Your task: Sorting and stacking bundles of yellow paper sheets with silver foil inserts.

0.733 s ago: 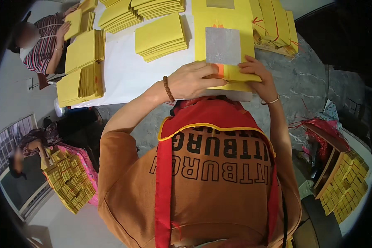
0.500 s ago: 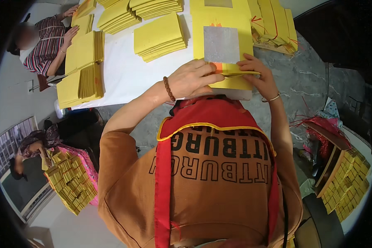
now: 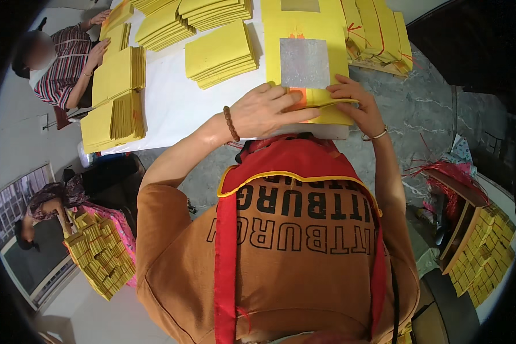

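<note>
In front of me on the table lies yellow joss paper (image 3: 337, 63) with a silver square (image 3: 304, 63) and an orange print by its near edge. That near edge is turned up into a fold (image 3: 329, 104). My left hand (image 3: 266, 110), a brown bead bracelet at its wrist, closes on the left part of the fold; its thumb lies along the edge. At the right end of the fold, my right hand (image 3: 358, 103) pinches the paper between thumb and fingers. More yellow paper shows below the fold. How many sheets are in it I cannot tell.
Folded yellow paper stacks (image 3: 221, 54) stand on the white table (image 3: 172, 109). Tied yellow bundles (image 3: 378, 34) lie at the right. A person in a striped top (image 3: 69, 57) handles stacks at the far left; another person (image 3: 57, 195) bends over a paper-filled container (image 3: 100, 252). A wooden-sided box (image 3: 481, 252) holds more paper.
My left hand has slid slightly right along the fold, its thumb further across the edge. My right hand keeps its pinch almost unmoved. The striped-top person's hands have shifted slightly.
</note>
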`<state>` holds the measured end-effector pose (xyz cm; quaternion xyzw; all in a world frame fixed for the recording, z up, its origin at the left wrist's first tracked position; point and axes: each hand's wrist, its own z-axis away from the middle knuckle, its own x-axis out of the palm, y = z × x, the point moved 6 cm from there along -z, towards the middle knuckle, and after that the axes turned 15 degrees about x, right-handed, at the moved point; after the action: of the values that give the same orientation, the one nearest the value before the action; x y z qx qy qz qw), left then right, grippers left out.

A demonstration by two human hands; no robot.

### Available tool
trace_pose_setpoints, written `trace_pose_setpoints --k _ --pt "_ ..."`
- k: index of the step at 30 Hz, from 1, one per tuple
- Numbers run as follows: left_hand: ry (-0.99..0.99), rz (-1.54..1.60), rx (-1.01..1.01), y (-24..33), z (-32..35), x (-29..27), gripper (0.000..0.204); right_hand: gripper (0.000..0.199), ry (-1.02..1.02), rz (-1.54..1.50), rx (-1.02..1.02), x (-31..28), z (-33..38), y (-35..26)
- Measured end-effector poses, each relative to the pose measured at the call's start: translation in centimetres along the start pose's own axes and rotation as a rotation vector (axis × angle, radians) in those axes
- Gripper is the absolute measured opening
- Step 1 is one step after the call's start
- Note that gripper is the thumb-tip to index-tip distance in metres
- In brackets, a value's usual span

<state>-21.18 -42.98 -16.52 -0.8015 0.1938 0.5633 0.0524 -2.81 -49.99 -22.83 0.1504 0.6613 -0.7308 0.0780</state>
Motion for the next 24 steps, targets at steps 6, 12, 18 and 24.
trace_pose_setpoints --k 6,12,18,24 --pt "0.105 0.273 -0.392 -3.0 1.1 0.4 0.041 0.029 -0.048 -0.054 -0.063 0.0 0.4 -1.1" --pt "0.220 0.673 -0.605 -4.6 2.1 0.6 0.036 0.029 0.079 -0.112 0.179 -0.3 -0.2 2.1" --pt "0.137 -0.019 -0.266 -4.9 3.5 0.5 0.040 0.026 0.100 -0.192 0.126 -0.7 -0.5 1.3" --pt "0.070 -0.144 -0.147 -1.1 3.1 -1.3 0.030 0.028 0.256 0.513 -0.245 -0.1 2.0 -3.4"
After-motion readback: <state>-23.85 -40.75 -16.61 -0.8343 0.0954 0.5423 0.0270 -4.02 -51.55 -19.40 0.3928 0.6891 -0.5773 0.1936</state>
